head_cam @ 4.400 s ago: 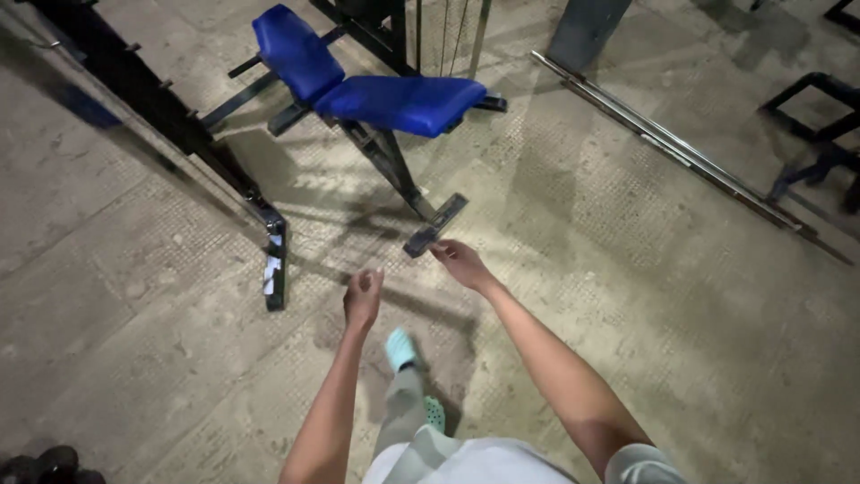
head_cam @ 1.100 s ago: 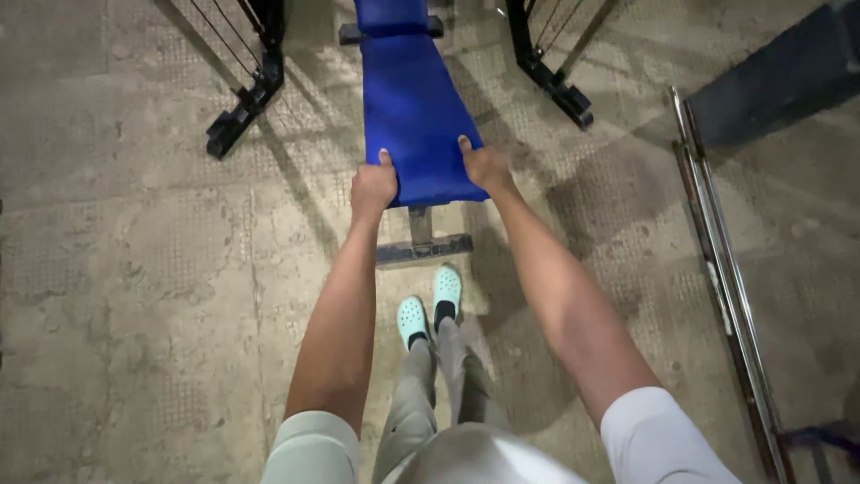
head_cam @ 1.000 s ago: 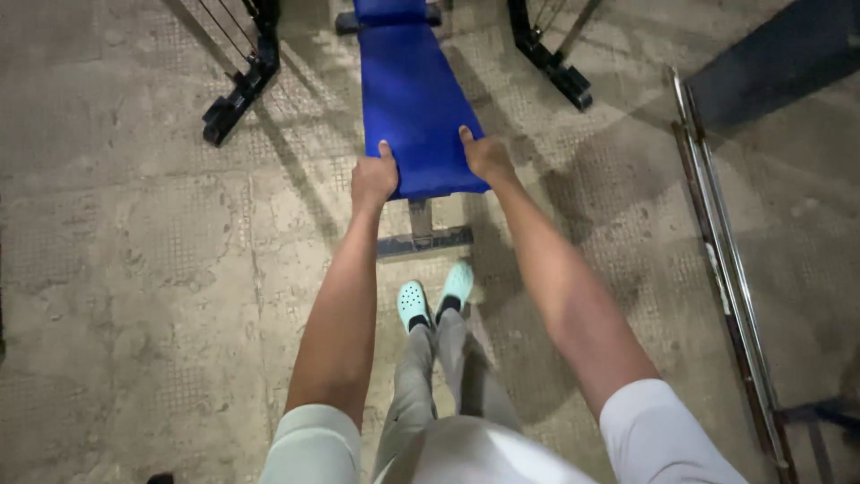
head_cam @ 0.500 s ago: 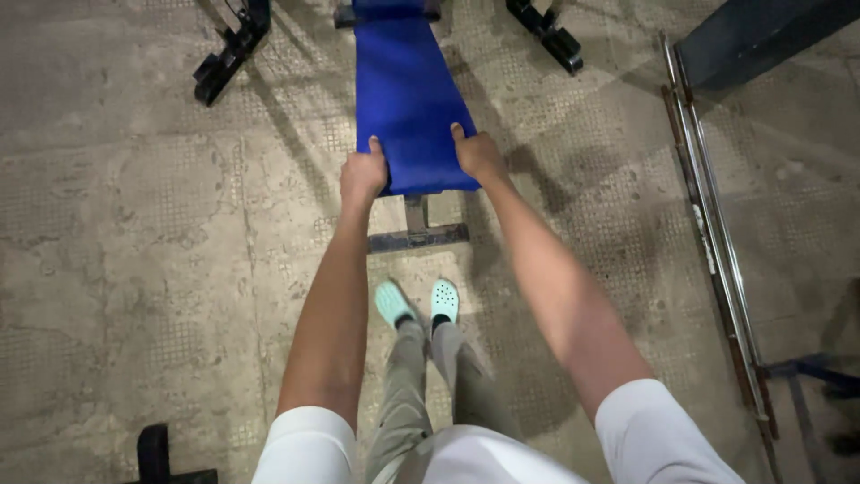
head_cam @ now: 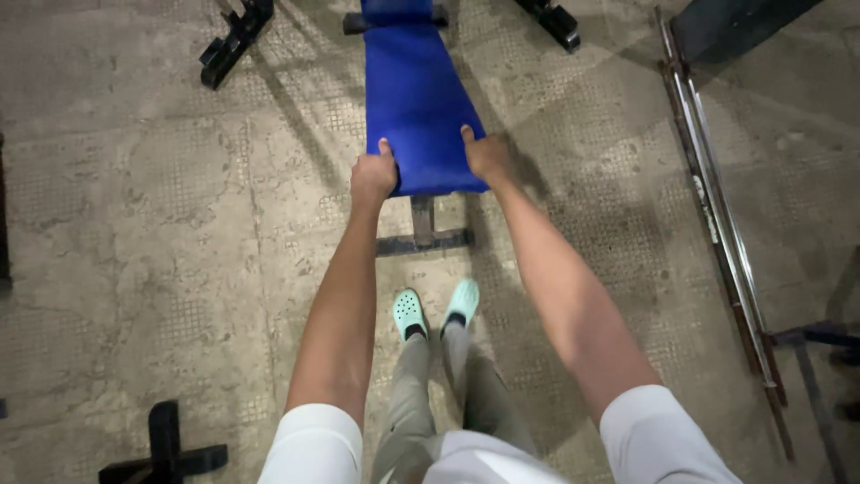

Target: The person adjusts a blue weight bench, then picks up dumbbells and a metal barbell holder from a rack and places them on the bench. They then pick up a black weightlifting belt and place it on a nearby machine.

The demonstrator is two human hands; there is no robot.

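A blue padded gym bench (head_cam: 417,99) stretches away from me on the concrete floor. My left hand (head_cam: 373,176) grips the near left corner of its pad, thumb on top. My right hand (head_cam: 486,158) grips the near right corner in the same way. Both arms are stretched out straight. Below the pad's near end, the bench's black T-shaped foot (head_cam: 423,237) rests on the floor. My feet in mint-green clogs (head_cam: 436,309) stand just behind that foot.
A steel barbell (head_cam: 717,215) lies along the floor on the right. Black rack feet (head_cam: 235,40) stand at the upper left, and another rack foot (head_cam: 551,18) is at the upper right. A black stand base (head_cam: 166,448) sits at the lower left.
Seconds ago I stood beside the bench with empty hands. Since then both hands hold its near end, and the bench and I have shifted slightly backward across the floor.
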